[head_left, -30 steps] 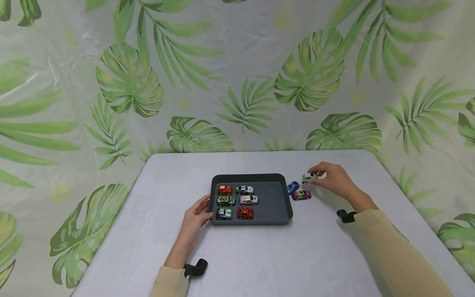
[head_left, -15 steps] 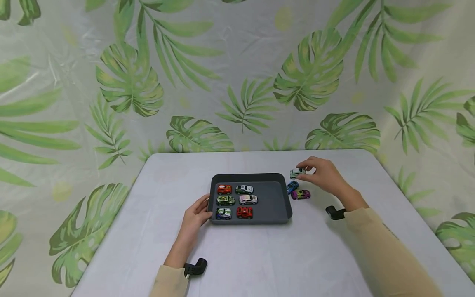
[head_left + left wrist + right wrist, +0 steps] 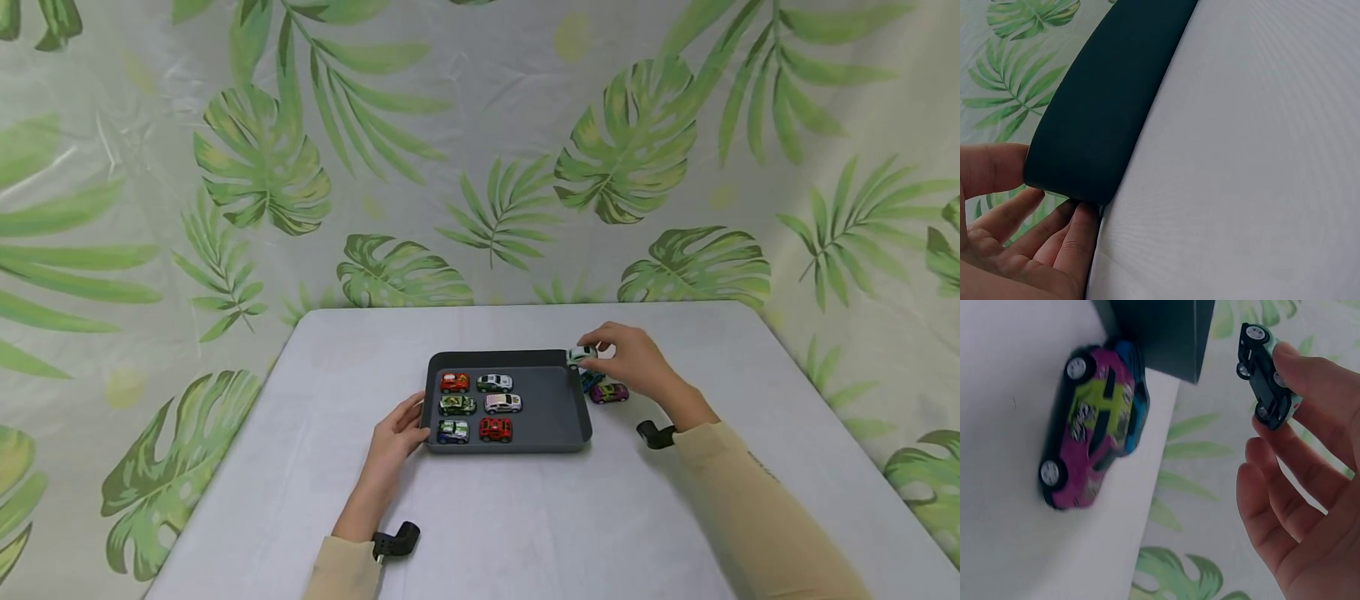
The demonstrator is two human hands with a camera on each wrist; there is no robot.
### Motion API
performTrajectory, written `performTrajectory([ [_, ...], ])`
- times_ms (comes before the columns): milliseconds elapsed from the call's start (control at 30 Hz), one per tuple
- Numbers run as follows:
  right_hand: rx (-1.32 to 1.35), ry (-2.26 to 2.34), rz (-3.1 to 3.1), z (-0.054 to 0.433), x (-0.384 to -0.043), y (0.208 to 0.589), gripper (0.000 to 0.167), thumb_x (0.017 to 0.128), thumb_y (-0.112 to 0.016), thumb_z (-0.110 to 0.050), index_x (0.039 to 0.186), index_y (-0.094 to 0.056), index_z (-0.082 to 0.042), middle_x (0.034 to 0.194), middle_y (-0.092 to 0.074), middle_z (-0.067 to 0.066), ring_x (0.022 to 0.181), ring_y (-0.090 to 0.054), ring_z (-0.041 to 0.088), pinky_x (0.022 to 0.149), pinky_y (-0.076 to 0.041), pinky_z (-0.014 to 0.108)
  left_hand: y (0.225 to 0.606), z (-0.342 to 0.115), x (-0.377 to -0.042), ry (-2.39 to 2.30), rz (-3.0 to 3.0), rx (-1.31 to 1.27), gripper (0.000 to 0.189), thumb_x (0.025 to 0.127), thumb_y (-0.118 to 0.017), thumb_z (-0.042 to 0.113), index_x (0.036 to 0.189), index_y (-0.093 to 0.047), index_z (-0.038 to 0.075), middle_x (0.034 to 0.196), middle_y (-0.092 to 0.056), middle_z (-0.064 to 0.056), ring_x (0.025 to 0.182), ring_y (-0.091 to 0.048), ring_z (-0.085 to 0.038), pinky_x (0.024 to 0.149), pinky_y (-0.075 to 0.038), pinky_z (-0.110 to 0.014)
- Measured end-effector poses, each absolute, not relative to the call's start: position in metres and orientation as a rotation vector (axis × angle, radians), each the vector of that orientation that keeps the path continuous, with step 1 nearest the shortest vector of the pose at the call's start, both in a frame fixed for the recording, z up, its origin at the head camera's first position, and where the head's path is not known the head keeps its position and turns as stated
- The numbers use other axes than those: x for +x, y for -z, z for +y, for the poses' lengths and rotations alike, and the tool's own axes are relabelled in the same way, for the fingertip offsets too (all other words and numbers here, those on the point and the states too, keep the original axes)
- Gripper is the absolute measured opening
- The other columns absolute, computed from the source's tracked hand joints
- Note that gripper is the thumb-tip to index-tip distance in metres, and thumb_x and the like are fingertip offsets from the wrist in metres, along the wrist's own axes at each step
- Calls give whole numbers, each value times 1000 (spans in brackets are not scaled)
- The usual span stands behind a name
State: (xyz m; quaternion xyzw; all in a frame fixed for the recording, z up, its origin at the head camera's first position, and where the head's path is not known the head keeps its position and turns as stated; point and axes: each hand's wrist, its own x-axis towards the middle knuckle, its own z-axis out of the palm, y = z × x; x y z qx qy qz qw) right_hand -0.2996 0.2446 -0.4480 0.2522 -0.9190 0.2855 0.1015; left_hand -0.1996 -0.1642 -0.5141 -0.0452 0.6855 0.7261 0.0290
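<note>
My right hand (image 3: 633, 360) pinches a pale mint toy car (image 3: 581, 357) between thumb and fingers, at the tray's far right corner. The right wrist view shows the underside and wheels of that toy car (image 3: 1264, 378), held in the air. My left hand (image 3: 393, 433) grips the left edge of a dark grey tray (image 3: 555, 417); in the left wrist view, its thumb and fingers lie against the tray's wall (image 3: 1097, 112). Inside the tray's left half, several toy cars stand in two columns, among them a red one (image 3: 495, 430) and a white-and-pink one (image 3: 502, 403).
Right of the tray, a purple-and-yellow toy car (image 3: 609, 392) stands on the white table (image 3: 510, 525). A blue toy car (image 3: 591, 381) sits between it and the tray wall, partly hidden by the right hand's car. Behind the table hangs a leaf-patterned sheet (image 3: 495, 125).
My right hand has carried the mint toy car leftward, past the blue toy car, to the tray's far right corner. My left hand has stayed at the tray's left edge.
</note>
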Motion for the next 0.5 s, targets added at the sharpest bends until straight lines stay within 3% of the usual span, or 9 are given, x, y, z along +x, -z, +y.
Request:
performTrajectory([
  [233,714,-824,-2750,230,-301,454,33,88,-80,-31,118,-74,-18,112,-69,-3,96,-62,21,75,-51,43,514,-166,-202,-2229,2121,-118,62,93,-60,-5,150,-48,13,151,-45,-20,138,-45,-31,105,-45,-40],
  [500,669,-808,-2791,216,-297,463,32,86,-81,-32,115,-76,-18,114,-71,1,101,-63,30,78,-52,48,514,-165,-201,-2221,2122,-153,62,92,-59,-7,149,-50,13,150,-46,-20,138,-45,-32,103,-47,-39],
])
